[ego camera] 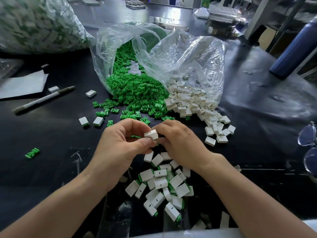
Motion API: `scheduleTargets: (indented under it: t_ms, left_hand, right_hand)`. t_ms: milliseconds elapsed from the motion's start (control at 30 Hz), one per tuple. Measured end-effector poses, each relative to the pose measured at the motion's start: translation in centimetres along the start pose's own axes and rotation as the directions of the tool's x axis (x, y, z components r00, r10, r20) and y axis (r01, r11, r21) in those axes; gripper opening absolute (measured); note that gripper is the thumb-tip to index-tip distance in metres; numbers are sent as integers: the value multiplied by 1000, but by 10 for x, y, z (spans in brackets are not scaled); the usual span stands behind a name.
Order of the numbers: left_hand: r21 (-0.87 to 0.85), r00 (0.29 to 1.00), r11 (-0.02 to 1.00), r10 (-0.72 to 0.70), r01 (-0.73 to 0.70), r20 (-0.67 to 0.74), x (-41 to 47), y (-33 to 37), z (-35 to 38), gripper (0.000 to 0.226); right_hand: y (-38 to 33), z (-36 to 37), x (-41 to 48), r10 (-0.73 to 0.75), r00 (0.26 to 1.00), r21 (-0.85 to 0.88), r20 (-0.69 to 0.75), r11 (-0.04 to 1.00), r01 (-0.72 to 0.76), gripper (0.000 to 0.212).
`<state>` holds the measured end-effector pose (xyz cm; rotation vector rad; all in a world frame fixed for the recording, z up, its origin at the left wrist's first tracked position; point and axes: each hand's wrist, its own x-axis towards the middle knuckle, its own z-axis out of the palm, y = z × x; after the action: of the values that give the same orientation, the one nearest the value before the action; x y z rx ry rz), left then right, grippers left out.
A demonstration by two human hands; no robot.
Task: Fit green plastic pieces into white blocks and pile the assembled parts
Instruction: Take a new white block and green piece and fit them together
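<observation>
— What takes up most of the view?
— A black table [257,103]. At its far left lies a big clear sack [37,23] stuffed with white-and-green parts. In the middle, two open plastic bags lie side by side. The left bag [116,48] spills green pieces [137,90], and the right bag [188,55] spills white blocks [192,102]. The two heaps touch where they meet.
— And nearer the person?
— A loose pile of assembled parts [163,184] lies between the forearms, white with green showing at their ends.
— The hands?
— They meet just above that pile. The left hand [120,143] pinches one white block [151,133] between thumb and fingers. The right hand [180,140] has its fingers curled against the block's other end.
— Anything smaller?
— A pen [42,99] lies at the left, and a stray green piece [32,152] lies alone nearer the person.
</observation>
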<state>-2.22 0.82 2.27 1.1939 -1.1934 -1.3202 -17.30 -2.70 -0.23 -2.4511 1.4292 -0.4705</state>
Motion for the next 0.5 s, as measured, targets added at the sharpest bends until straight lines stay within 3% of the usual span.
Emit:
scheduleTargets:
  t_ms: [167,233,333,500]
  left_hand:
    - [-2,1000,1000,-23,23,8,0,0,1,22]
    - [-12,999,999,-35,35,23,0,1,1,19]
    - [-13,998,999,-46,46,40,0,1,0,13]
    - [0,999,999,-34,34,34,0,1,-1,15]
  right_hand:
    - [5,-2,-1,175,984,109,22,978,-176,21]
    - [7,-4,-2,191,982,145,5,971,-190,13]
    - [9,-5,-4,223,974,207,-26,955,-213,23]
    - [7,-17,-10,295,947,483,-127,852,-200,22]
